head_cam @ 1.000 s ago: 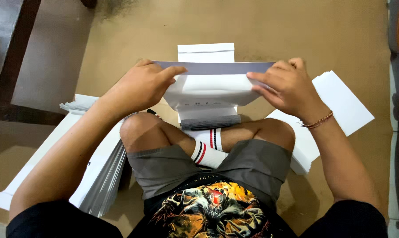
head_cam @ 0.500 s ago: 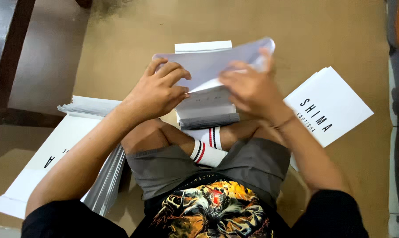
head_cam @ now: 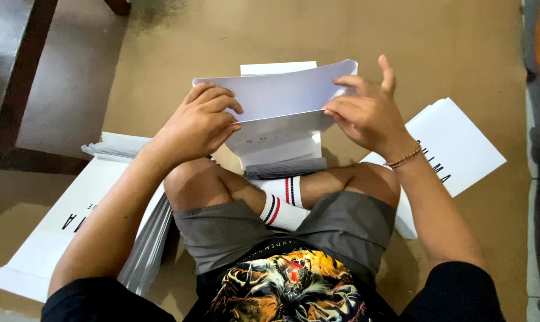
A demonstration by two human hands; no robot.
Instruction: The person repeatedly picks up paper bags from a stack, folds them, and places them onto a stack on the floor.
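Above the crossed legs, left hand (head_cam: 199,122) curled, gripping the folded white card sheet (head_cam: 279,95); right hand (head_cam: 365,113) pinching its edge, outer fingers spread.

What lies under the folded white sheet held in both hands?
Under the folded white sheet sits a stack of white sheets before the crossed legs. The stack's far part is covered.
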